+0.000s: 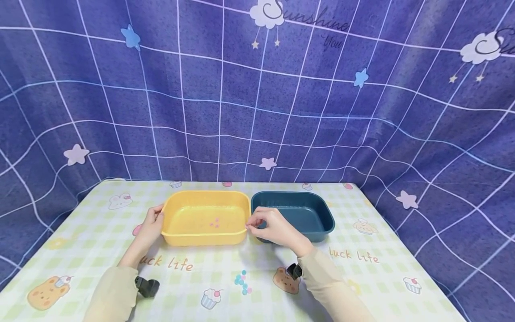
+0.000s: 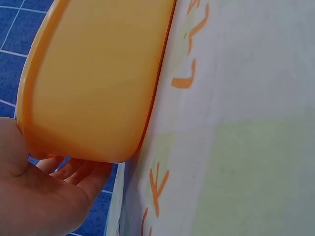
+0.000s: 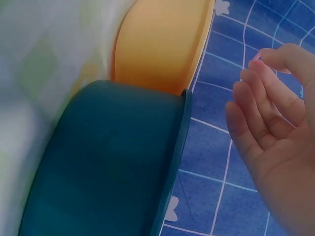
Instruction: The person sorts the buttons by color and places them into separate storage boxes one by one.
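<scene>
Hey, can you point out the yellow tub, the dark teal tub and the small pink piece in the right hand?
Yellow tub (image 1: 205,240), head view: front outer wall.
Dark teal tub (image 1: 306,218), head view: bare inside floor.
Small pink piece (image 3: 256,56), right wrist view: its visible edge.

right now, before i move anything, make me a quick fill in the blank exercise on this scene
1. In the head view, the left hand holds the yellow tray at its ____ end.
2. The small piece pinched by the right hand is ____ in colour.
3. Inside the yellow tray lie ____ pink pieces.
4. In the head view, the teal tray stands to the ____ of the yellow tray.

Missing words: left; pink; three; right.
</scene>
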A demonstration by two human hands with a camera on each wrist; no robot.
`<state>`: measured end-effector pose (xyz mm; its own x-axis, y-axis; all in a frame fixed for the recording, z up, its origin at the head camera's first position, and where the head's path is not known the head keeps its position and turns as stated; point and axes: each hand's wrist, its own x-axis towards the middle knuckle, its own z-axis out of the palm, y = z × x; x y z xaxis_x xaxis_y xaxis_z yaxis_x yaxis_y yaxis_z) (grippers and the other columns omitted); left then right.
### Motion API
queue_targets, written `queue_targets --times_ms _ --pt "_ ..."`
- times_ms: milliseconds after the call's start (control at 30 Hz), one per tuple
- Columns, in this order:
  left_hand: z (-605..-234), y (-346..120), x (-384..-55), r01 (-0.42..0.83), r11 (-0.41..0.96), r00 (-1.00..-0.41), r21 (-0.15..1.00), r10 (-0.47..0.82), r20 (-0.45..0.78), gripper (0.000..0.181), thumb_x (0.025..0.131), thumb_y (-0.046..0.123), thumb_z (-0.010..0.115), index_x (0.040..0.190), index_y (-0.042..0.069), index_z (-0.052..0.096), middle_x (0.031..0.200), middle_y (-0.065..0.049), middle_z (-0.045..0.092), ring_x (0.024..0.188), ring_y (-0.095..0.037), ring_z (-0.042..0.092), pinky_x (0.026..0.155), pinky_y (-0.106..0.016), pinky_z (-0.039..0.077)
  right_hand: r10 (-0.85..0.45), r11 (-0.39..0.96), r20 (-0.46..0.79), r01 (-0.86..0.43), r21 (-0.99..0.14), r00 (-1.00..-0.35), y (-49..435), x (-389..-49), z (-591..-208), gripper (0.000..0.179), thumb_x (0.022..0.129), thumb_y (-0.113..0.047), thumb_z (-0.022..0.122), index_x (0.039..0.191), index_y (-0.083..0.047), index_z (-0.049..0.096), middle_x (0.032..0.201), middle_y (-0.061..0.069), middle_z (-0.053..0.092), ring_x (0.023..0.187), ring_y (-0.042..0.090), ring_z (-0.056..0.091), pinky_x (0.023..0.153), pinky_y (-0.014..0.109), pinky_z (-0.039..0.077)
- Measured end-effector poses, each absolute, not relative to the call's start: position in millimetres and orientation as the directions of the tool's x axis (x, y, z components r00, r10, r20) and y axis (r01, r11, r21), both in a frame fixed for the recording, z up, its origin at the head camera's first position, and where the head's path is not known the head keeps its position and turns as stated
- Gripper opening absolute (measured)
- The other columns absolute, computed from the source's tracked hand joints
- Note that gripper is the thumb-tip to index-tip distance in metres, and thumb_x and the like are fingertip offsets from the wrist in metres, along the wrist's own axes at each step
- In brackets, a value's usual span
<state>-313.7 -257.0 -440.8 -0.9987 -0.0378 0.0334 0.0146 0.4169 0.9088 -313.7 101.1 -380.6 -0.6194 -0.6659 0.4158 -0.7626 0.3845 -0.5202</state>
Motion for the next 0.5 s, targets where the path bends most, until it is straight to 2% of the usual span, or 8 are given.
queue_targets --times_ms 67,233,433,500 --pt "-441.2 -257.4 -314.1 0.013 0.418 -0.999 0.908 -0.04 0.033 0.052 0.103 0.023 0.017 0.145 -0.007 0.009 0.15 -0.033 0.015 0.138 -0.046 0.02 0.113 -0.056 0.023 -0.666 0.385 0.416 -0.763 -0.519 -0.619 99.0 -317.7 -380.6 0.008 0.086 -0.013 0.067 0.089 -0.008 0.073 0.079 -0.005 0.061 0.07 0.013 0.057 0.064 0.033 0.055" --pt "-441.2 -257.6 -313.9 0.022 0.418 -0.998 0.908 -0.037 0.041 0.051 0.103 0.022 0.018 0.145 -0.007 0.009 0.149 -0.033 0.015 0.137 -0.047 0.02 0.112 -0.056 0.023 -0.661 0.393 0.412 -0.756 -0.523 -0.628 94.4 -327.3 -381.7 0.007 0.086 -0.012 0.067 0.089 -0.009 0.072 0.079 -0.005 0.061 0.07 0.005 0.056 0.066 0.029 0.055" --pt "-441.2 -258.0 -313.8 0.042 0.416 -0.998 0.908 -0.034 0.061 0.05 0.103 0.02 0.019 0.144 -0.009 0.011 0.147 -0.035 0.018 0.135 -0.048 0.024 0.111 -0.056 0.026 -0.656 0.385 0.419 -0.756 -0.529 -0.628 90.4 -337.3 -384.1 0.006 0.086 -0.012 0.067 0.089 -0.009 0.071 0.079 -0.003 0.062 0.072 0.01 0.058 0.068 0.023 0.054" --pt "-441.1 -258.0 -313.4 0.04 0.411 -0.998 0.911 -0.034 0.059 0.051 0.103 0.02 0.019 0.143 -0.009 0.011 0.146 -0.036 0.019 0.135 -0.048 0.025 0.111 -0.056 0.026 -0.655 0.391 0.421 -0.759 -0.521 -0.627 88.9 -340.1 -385.0 0.006 0.086 -0.012 0.067 0.089 -0.009 0.071 0.079 -0.003 0.063 0.072 0.009 0.058 0.068 0.017 0.052"
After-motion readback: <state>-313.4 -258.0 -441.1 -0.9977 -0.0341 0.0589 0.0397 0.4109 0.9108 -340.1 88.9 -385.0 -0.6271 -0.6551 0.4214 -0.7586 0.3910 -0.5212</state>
